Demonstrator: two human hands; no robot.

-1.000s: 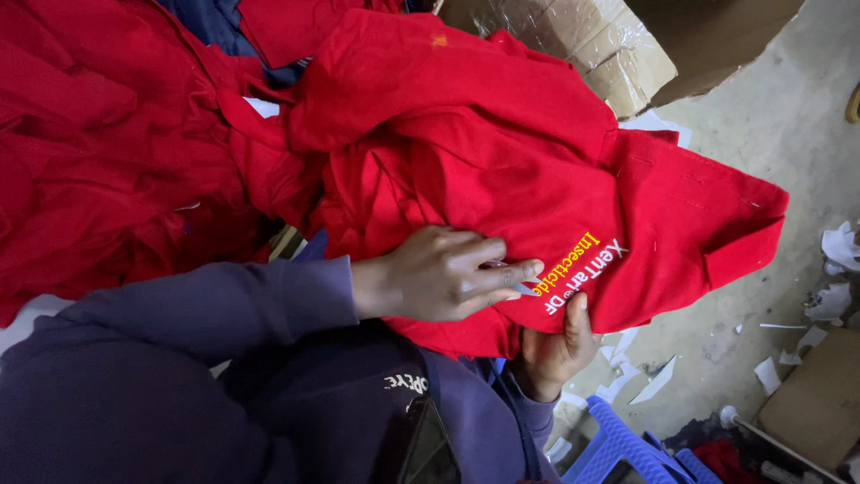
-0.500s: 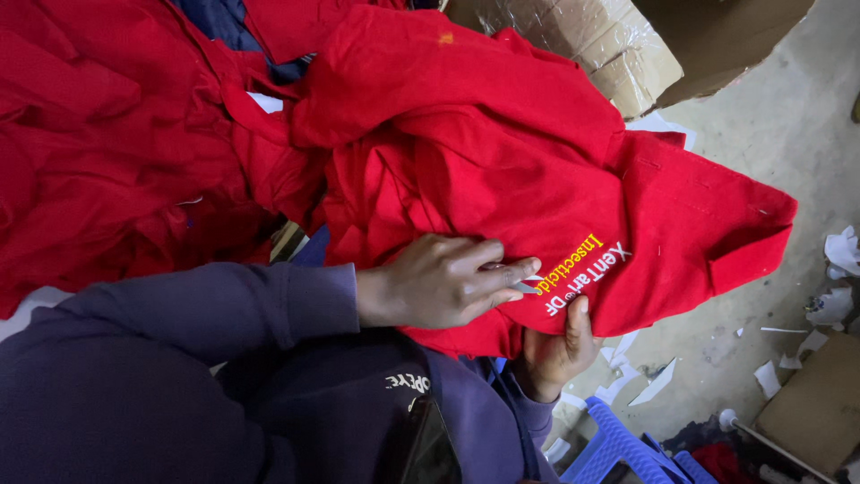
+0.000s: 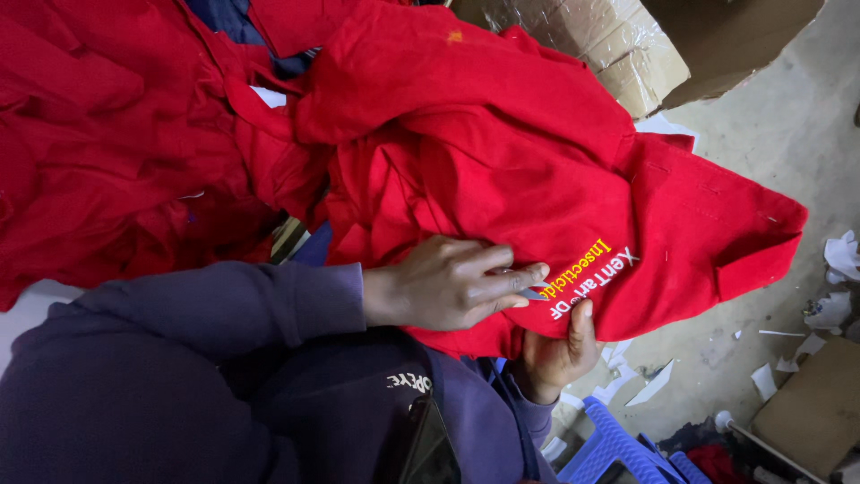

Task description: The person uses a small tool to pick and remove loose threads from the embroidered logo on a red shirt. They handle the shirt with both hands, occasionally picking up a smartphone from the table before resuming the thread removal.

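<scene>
A red garment [image 3: 502, 170] with yellow and white stitched lettering [image 3: 587, 280] lies across my lap. My left hand [image 3: 448, 285] rests on the cloth, its fingers pinched on a small metal tool [image 3: 534, 291] whose tip touches the lettering's edge. Just below, my right hand [image 3: 557, 350] grips the garment's lower edge, thumb on top beside the lettering and fingers hidden under the cloth. Both arms are in dark blue sleeves [image 3: 224, 305].
More red garments [image 3: 107, 152] are heaped at the left. A taped cardboard box [image 3: 618, 45] stands at the top right. Paper scraps [image 3: 829, 305] litter the concrete floor, with a blue plastic stool [image 3: 618, 448] below and flat cardboard [image 3: 815, 412] at the bottom right.
Both hands keep their hold in the same place on the garment. The garment's right edge has shifted slightly.
</scene>
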